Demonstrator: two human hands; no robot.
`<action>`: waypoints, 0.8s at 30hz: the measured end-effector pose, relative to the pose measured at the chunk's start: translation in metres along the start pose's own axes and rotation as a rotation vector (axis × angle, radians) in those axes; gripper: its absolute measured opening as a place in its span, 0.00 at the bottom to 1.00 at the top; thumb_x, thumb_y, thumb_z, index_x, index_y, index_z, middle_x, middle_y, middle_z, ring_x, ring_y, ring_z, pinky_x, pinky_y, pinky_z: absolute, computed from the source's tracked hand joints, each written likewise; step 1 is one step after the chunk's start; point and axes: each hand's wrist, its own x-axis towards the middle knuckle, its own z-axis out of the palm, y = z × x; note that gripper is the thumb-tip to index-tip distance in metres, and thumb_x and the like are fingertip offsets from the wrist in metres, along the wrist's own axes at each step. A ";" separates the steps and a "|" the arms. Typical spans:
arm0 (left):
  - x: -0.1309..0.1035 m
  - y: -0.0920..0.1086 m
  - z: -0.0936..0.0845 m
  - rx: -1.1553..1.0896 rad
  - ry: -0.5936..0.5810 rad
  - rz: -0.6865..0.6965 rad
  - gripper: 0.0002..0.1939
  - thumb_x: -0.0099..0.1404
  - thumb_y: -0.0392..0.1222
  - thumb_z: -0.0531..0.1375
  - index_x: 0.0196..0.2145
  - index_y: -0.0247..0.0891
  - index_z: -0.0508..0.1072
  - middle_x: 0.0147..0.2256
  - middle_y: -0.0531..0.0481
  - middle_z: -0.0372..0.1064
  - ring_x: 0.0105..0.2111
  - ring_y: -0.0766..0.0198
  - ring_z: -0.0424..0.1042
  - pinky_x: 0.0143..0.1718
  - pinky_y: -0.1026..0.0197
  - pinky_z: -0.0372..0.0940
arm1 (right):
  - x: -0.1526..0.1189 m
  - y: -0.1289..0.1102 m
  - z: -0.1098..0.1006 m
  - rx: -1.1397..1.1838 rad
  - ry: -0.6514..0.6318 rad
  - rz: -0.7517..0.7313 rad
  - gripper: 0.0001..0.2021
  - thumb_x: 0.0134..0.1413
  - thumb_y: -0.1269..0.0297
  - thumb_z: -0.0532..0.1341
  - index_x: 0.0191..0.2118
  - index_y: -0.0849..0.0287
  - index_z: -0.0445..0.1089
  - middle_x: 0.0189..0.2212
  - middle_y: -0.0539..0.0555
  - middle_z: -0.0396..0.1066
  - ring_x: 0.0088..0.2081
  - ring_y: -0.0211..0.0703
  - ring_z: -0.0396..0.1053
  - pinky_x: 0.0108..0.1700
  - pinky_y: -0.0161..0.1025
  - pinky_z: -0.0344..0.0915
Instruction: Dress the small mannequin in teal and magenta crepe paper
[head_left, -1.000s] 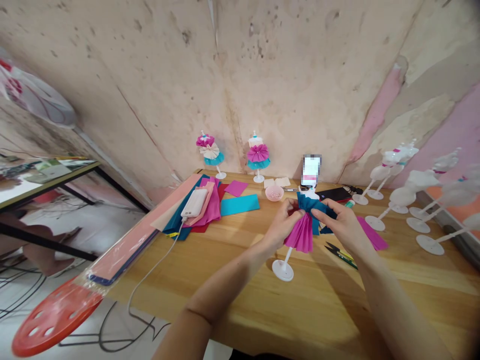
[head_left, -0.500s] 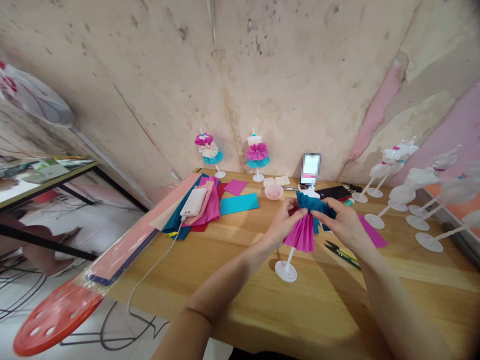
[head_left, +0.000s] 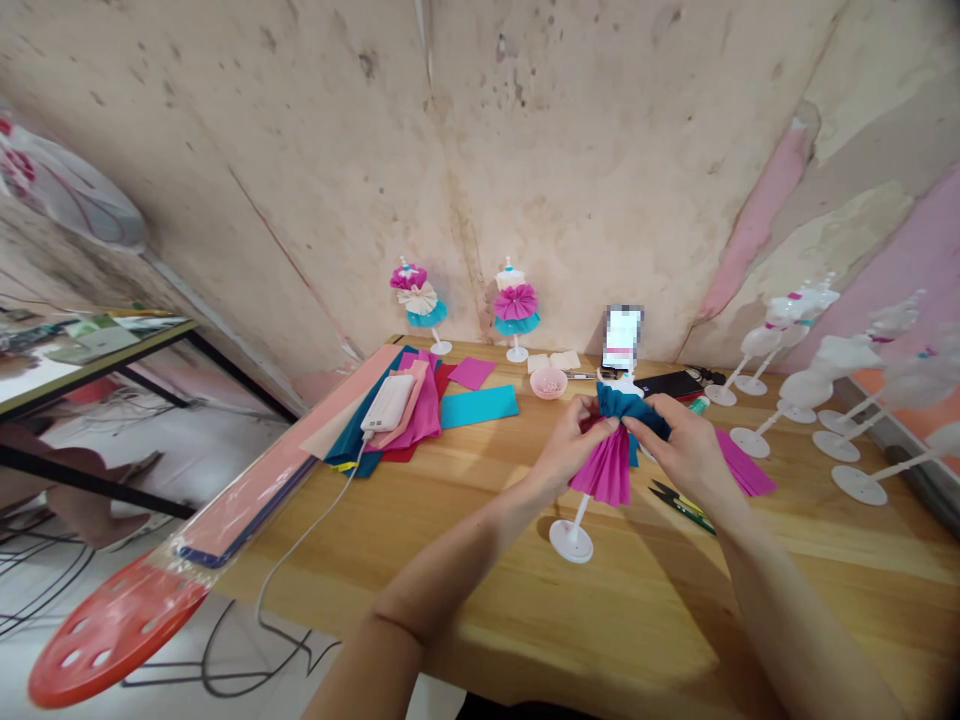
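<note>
A small white mannequin on a round base (head_left: pixel 571 541) stands upright on the wooden table, wearing a pleated magenta paper skirt (head_left: pixel 606 475). Around its waist, above the skirt, runs a dark teal crepe strip (head_left: pixel 626 405), gathered into folds. My left hand (head_left: pixel 577 440) pinches the gathered teal folds at the mannequin's left side. The strip's right part is held between the fingers of my right hand (head_left: pixel 686 440). Both hands are closed, close together at the waist. White shoulders show above the teal paper.
Scissors (head_left: pixel 679 503) and a magenta piece (head_left: pixel 744 465) lie right of the mannequin. Behind are a pink bowl (head_left: pixel 548 383), a phone (head_left: pixel 622 338) and two dressed mannequins. Bare mannequins (head_left: pixel 814 395) stand right; coloured paper and a power bank (head_left: pixel 387 404) lie left.
My right hand has shifted slightly, and the teal strip now lies lower and closer across the mannequin's front, with more of the white shoulders showing.
</note>
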 end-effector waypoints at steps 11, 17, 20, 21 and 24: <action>0.000 -0.005 -0.002 0.037 -0.040 0.009 0.19 0.60 0.47 0.64 0.45 0.36 0.65 0.45 0.43 0.69 0.47 0.57 0.69 0.51 0.54 0.61 | -0.002 0.002 0.005 -0.175 0.080 -0.079 0.08 0.59 0.59 0.59 0.39 0.57 0.67 0.33 0.54 0.72 0.33 0.46 0.68 0.34 0.40 0.60; -0.001 -0.005 -0.001 0.042 -0.062 0.070 0.17 0.62 0.47 0.63 0.43 0.36 0.65 0.44 0.44 0.68 0.46 0.59 0.69 0.51 0.54 0.61 | -0.001 0.001 0.000 -0.230 0.093 -0.170 0.07 0.61 0.59 0.58 0.39 0.57 0.68 0.34 0.56 0.72 0.37 0.50 0.70 0.37 0.42 0.61; -0.003 -0.005 0.001 0.051 -0.059 0.078 0.17 0.63 0.46 0.62 0.45 0.36 0.64 0.45 0.43 0.68 0.46 0.59 0.69 0.51 0.53 0.62 | -0.002 0.000 -0.001 -0.180 0.123 -0.129 0.09 0.59 0.58 0.60 0.42 0.56 0.68 0.38 0.56 0.73 0.39 0.50 0.71 0.39 0.44 0.62; -0.004 -0.005 0.001 0.051 -0.063 0.080 0.17 0.63 0.46 0.62 0.45 0.36 0.64 0.45 0.43 0.68 0.47 0.59 0.69 0.51 0.53 0.62 | -0.002 0.000 -0.001 -0.154 0.138 -0.106 0.11 0.57 0.57 0.61 0.43 0.55 0.67 0.39 0.55 0.74 0.39 0.50 0.71 0.40 0.45 0.63; -0.005 -0.005 0.003 0.048 -0.084 0.091 0.16 0.64 0.46 0.61 0.45 0.36 0.63 0.46 0.43 0.68 0.47 0.58 0.69 0.52 0.53 0.61 | -0.003 -0.002 -0.003 -0.055 0.149 -0.040 0.15 0.55 0.55 0.64 0.45 0.54 0.67 0.39 0.54 0.74 0.40 0.50 0.72 0.42 0.46 0.64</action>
